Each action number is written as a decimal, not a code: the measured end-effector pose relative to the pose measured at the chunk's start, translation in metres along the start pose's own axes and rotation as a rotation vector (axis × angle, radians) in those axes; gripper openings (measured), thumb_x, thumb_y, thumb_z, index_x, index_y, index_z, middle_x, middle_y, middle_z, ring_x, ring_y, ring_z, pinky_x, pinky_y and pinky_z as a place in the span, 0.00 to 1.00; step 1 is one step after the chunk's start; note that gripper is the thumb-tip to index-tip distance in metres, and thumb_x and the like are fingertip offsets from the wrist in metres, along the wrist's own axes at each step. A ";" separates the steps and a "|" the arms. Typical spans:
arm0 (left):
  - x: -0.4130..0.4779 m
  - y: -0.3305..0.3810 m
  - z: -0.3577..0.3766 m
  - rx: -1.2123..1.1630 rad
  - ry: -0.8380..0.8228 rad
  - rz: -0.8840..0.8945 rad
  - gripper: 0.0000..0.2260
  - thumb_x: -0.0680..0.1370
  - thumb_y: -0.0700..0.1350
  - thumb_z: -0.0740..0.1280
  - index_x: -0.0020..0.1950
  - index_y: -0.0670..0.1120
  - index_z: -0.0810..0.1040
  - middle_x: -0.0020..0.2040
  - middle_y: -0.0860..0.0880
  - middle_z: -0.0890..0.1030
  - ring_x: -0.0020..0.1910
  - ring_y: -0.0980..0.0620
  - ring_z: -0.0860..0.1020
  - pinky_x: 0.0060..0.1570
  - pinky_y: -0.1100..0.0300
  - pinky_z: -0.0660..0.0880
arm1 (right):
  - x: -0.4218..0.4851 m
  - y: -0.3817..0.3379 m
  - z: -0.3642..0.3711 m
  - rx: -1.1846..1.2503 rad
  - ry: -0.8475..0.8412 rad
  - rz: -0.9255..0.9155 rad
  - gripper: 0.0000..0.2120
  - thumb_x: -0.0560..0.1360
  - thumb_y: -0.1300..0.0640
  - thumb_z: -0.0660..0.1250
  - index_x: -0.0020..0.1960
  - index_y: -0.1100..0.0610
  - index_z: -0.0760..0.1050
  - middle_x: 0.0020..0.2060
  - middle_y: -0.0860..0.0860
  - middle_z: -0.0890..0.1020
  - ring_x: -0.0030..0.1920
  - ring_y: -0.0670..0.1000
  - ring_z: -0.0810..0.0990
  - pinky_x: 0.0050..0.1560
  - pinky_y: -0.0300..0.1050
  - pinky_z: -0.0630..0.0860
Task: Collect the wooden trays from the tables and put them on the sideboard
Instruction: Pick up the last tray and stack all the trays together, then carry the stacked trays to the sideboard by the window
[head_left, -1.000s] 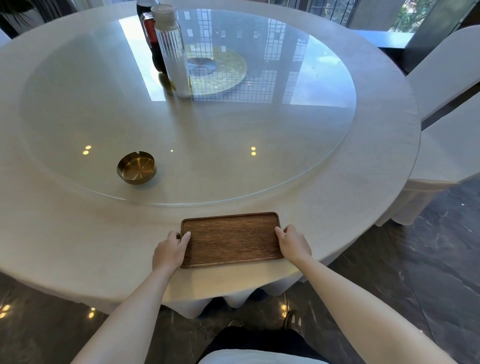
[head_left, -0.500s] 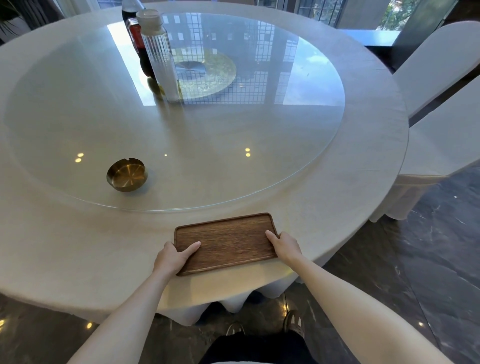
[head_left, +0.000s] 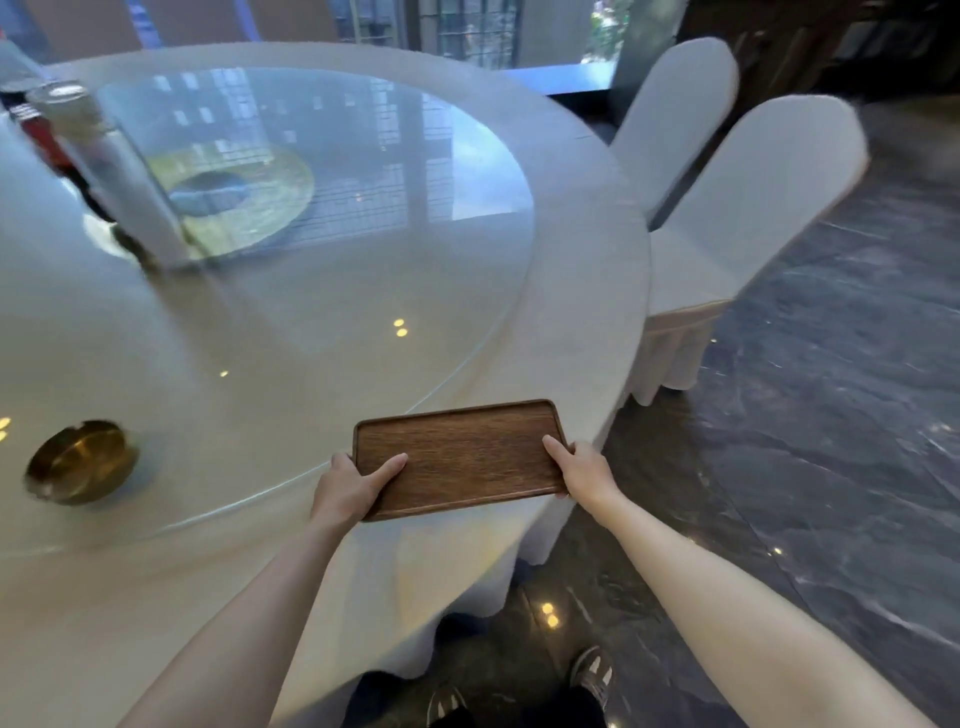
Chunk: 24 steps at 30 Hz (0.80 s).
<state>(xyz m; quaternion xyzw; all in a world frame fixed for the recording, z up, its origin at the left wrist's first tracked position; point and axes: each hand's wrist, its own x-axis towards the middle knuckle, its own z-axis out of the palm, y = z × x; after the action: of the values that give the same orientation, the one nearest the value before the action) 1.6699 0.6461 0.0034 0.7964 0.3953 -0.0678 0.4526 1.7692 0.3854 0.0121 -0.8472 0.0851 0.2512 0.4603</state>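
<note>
A dark brown rectangular wooden tray (head_left: 462, 457) is held above the front edge of the round white-clothed table (head_left: 587, 312). My left hand (head_left: 350, 488) grips its left short end, thumb lying on the tray's top. My right hand (head_left: 582, 467) grips the right short end. The tray carries nothing and tilts slightly. No sideboard is in view.
A glass turntable (head_left: 311, 291) covers the table's middle, with a brass ashtray (head_left: 78, 462) at the left and a clear bottle (head_left: 111, 171) beside a dark bottle (head_left: 39, 132) at the back left. Two white-covered chairs (head_left: 753, 208) stand right. Dark marble floor (head_left: 831, 441) spreads right of the table.
The tray has come up off the tablecloth, held at both ends. My view has swung to the right, so the table has shifted left and more floor shows.
</note>
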 end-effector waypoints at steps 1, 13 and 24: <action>0.002 0.017 0.009 0.015 -0.020 0.024 0.33 0.66 0.64 0.70 0.57 0.41 0.71 0.49 0.46 0.77 0.51 0.44 0.76 0.49 0.52 0.73 | 0.001 0.001 -0.017 0.024 0.037 0.005 0.17 0.76 0.45 0.60 0.46 0.60 0.70 0.38 0.52 0.76 0.34 0.50 0.76 0.25 0.38 0.71; -0.019 0.277 0.164 0.098 -0.254 0.410 0.30 0.63 0.65 0.72 0.48 0.40 0.75 0.46 0.42 0.81 0.46 0.43 0.79 0.48 0.50 0.77 | 0.012 0.026 -0.269 0.273 0.392 0.046 0.17 0.77 0.45 0.59 0.47 0.61 0.67 0.44 0.56 0.75 0.37 0.51 0.76 0.22 0.37 0.73; -0.077 0.477 0.323 0.111 -0.317 0.632 0.23 0.62 0.65 0.72 0.35 0.44 0.76 0.34 0.47 0.79 0.37 0.47 0.78 0.41 0.53 0.74 | 0.032 0.054 -0.487 0.416 0.692 0.012 0.18 0.76 0.48 0.63 0.44 0.64 0.72 0.43 0.58 0.76 0.40 0.55 0.76 0.23 0.42 0.74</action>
<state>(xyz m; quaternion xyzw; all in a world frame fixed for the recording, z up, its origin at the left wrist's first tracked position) 2.0283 0.2198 0.1697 0.8825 0.0502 -0.0685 0.4627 1.9458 -0.0427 0.1756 -0.7702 0.2888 -0.0688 0.5645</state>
